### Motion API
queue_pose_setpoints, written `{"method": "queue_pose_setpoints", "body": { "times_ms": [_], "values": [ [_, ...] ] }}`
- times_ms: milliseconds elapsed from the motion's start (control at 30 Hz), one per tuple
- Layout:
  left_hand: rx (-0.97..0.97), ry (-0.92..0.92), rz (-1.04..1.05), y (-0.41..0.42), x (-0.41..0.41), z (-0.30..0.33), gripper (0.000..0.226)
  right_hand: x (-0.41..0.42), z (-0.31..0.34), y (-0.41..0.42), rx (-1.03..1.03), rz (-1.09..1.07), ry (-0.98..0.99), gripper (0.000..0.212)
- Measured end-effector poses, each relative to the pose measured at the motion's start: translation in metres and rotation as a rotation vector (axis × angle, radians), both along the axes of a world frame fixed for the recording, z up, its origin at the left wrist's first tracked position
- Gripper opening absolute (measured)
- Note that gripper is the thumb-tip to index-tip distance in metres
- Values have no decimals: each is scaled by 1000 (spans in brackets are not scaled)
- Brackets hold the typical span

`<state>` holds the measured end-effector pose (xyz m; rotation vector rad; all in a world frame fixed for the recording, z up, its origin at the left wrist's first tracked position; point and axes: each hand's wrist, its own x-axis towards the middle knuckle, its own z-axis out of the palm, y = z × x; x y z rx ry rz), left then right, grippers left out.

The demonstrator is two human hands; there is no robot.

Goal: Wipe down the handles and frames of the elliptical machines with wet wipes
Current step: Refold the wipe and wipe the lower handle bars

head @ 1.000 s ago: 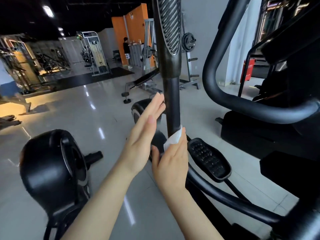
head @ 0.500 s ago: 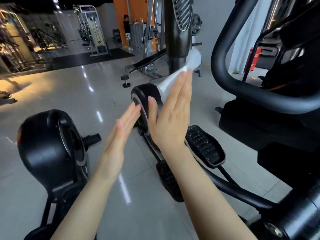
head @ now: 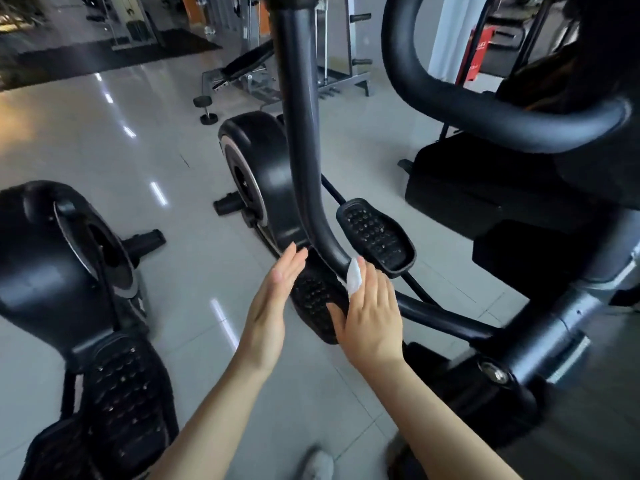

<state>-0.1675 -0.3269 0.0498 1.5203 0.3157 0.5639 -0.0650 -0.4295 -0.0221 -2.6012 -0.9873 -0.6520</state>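
The elliptical's black upright swing arm (head: 304, 150) curves down to a bend near the pedals. My right hand (head: 374, 317) presses a white wet wipe (head: 354, 280) against the right side of that bend with straight fingers, thumb splayed out. My left hand (head: 273, 306) is flat and open on the left of the bend, its fingertips close to the bar; I cannot tell whether they touch it. A thick curved black handle (head: 485, 109) crosses the upper right.
Two studded pedals lie by the hands, one (head: 375, 233) to the right and one (head: 311, 299) beneath them. The flywheel housing (head: 256, 168) stands behind. A second elliptical (head: 45, 265) is at the left. A bench (head: 242, 67) and dumbbell (head: 206, 110) sit farther back on the glossy tiled floor.
Both hands have slid down the swing arm from near the textured grip to the lower bend. The view has tilted down with them.
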Motion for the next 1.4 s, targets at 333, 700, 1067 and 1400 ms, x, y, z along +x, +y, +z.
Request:
{"method": "queue_pose_setpoints", "body": {
  "times_ms": [333,700,1067,1400],
  "values": [
    [-57,44,66,-26,6,-42,40,1,3,-56,-216,-103,164,101],
    [-18,148,159,-23,5,-66,27,8,15,-40,-223,41,270,90],
    [-84,235,-104,-72,36,-98,34,22,50,-150,-632,-237,380,86],
    [-89,177,-9,-48,30,-85,26,8,18,-54,-181,-70,271,53]
  ]
}}
